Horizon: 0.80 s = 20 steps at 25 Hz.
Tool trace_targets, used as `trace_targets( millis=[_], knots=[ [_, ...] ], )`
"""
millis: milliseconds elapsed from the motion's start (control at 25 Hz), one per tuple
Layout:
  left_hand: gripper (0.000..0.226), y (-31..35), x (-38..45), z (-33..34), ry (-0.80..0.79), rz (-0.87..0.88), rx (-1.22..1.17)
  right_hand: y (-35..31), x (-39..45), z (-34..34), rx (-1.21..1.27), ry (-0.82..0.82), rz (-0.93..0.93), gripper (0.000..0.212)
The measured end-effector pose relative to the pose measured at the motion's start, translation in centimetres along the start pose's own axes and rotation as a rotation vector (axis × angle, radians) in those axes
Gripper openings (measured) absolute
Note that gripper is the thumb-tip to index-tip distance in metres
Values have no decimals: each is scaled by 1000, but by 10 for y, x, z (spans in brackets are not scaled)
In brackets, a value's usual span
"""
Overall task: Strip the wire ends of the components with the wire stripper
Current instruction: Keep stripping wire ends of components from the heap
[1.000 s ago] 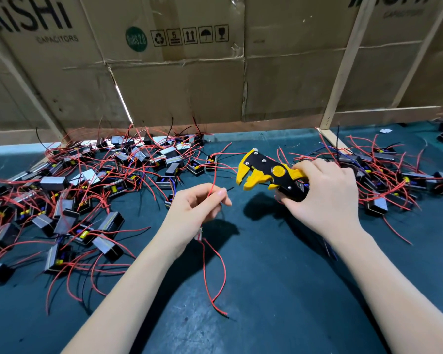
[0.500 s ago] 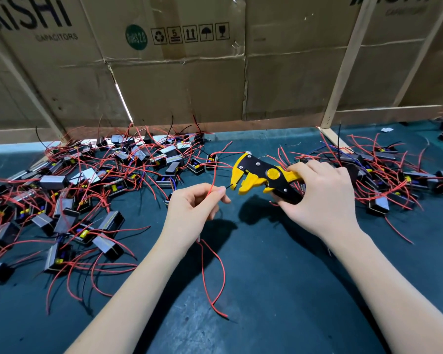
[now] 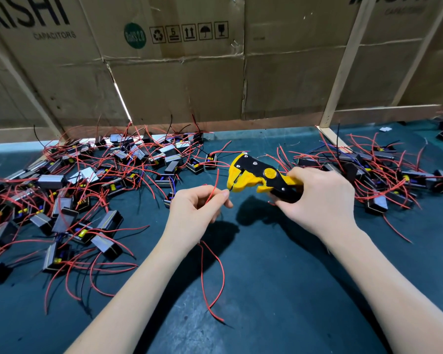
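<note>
Wire, thin and dark (image 3: 230, 189), ran from the pinching thumb and forefinger of the left hand (image 3: 193, 209) into the closed front of the yellow-and-black plastic wire stripper (image 3: 256, 175), held just above the dark teal mat (image 3: 279, 290) near its middle. Red wires (image 3: 215, 272) trailed from under that hand, one standing up above the fingers and another looping down onto the mat; the component they belonged to was hidden inside the palm. The right hand (image 3: 317, 200) was wrapped round the stripper's handles, fingers curled tight, and the jaws looked shut on the wire end.

Risks, judged from this: a squeeze with the wire seated too deep or crooked could nick or cut the copper strands; a loose pinch could let the wire slide out unstripped; a hard pull could strain the lead where it joined the hidden component.

A heap of small grey-and-black boxed components with red leads (image 3: 87, 190) lay to the left, a second heap (image 3: 384, 180) to the right behind the tool hand. Brown cardboard sheets (image 3: 177, 85) walled the back.
</note>
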<state>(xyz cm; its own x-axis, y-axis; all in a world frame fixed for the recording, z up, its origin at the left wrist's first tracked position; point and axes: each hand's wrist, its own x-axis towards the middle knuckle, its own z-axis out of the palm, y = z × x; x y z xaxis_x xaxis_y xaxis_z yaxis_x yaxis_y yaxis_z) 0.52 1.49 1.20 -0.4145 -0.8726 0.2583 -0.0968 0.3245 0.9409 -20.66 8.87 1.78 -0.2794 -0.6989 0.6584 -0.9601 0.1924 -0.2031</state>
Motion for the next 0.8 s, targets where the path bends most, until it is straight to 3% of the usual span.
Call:
trace_targets(
  millis=[120,240,320,360,440,520,560,640,720,800],
  knots=[
    [26,2,-1,-1,-32,31,43,-1,0,1,-9,72,7,34],
    [20,-2,-1,-4,12,162,363,5,3,1,-33,77,-4,45],
    [21,-3,0,-5,67,161,516,9,4,2,-35,89,40,48],
    [19,-3,1,-5,55,139,460,10,4,3,-39,92,62,48],
    [10,0,-1,-2,-83,89,99,12,4,3,-50,102,88,47],
    [30,4,-1,0,-232,78,-161,12,6,2,-34,119,95,46],
    [30,5,-1,-1,-243,105,-167,12,6,2,-23,120,94,46],
    [15,9,1,-11,-90,186,-127,11,6,1,1,102,70,46],
    [15,8,6,-32,206,259,-52,9,5,0,35,55,10,47],
    [13,-1,15,-58,515,275,295,5,3,1,38,-17,-69,47]
  ],
)
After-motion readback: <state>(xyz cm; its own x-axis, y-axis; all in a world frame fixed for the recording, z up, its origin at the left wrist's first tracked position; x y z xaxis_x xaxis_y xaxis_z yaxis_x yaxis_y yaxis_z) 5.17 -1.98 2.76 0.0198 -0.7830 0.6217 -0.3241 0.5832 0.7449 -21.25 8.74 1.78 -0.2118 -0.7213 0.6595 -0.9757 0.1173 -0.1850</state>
